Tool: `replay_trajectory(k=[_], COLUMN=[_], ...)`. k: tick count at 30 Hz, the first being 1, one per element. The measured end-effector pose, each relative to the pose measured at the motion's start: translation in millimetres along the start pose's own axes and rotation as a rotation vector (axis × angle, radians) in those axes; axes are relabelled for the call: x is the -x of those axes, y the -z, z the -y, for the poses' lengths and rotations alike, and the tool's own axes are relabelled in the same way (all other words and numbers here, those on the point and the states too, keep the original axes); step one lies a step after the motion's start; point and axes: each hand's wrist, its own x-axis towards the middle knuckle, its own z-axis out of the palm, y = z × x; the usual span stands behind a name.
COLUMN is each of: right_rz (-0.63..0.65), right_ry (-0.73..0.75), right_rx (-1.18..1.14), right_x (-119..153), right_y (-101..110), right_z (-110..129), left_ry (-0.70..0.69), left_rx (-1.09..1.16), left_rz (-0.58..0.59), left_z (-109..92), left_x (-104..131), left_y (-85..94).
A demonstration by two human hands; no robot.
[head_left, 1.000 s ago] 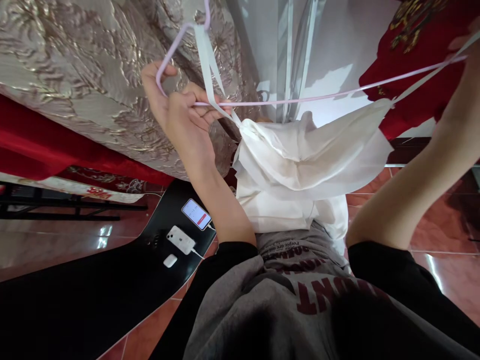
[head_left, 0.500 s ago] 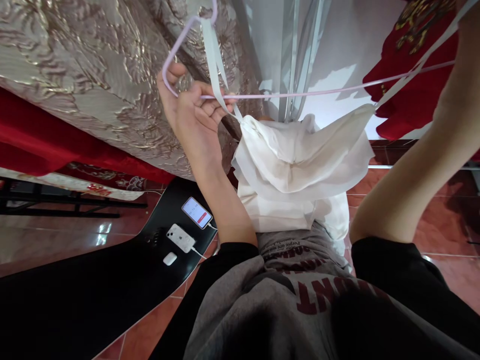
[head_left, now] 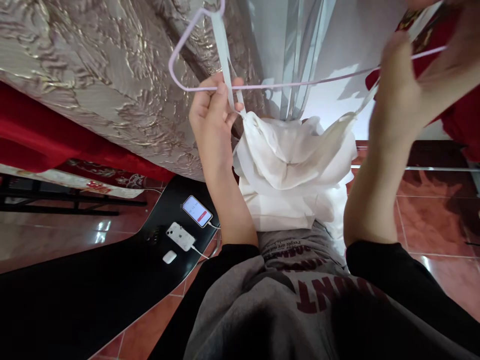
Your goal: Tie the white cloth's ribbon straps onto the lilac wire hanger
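A pale pink hanger (head_left: 281, 85) stretches across the upper view. From it a white garment (head_left: 288, 160) hangs by thin straps, in front of the grey shirt. My left hand (head_left: 213, 110) is closed around the left strap (head_left: 226, 55) beside the hanger's lower bar, thumb over the strap. My right hand (head_left: 408, 85), smeared by motion, is at the upper right by the hanger's right end and the right strap (head_left: 425, 20). What its fingers hold cannot be made out.
A black table (head_left: 112, 280) at the left bears two phones (head_left: 197, 211) (head_left: 180, 236) and a white case (head_left: 170, 257). Textured beige fabric (head_left: 93, 75) and red cloth (head_left: 33, 120) hang at the left, with another red cloth (head_left: 461, 115) at the right.
My left hand has moved right along the hanger and closed on the strap. My right hand has come into view, its forearm swung inward. The garment's right side has shifted left.
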Motion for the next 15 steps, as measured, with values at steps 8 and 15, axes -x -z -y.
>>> replay_trajectory(k=[8, 15], right_rz=[0.299, 0.255], right_ry=[-0.099, -0.155], right_rx=[0.217, 0.232], right_x=[33, 47], right_y=[-45, -45], right_z=[-12, 8], left_ry=[-0.081, -0.14], left_rx=[-0.31, -0.145], left_rz=[0.218, 0.223], left_z=[-5, -48], left_x=[10, 32], left_y=[32.8, 11.1])
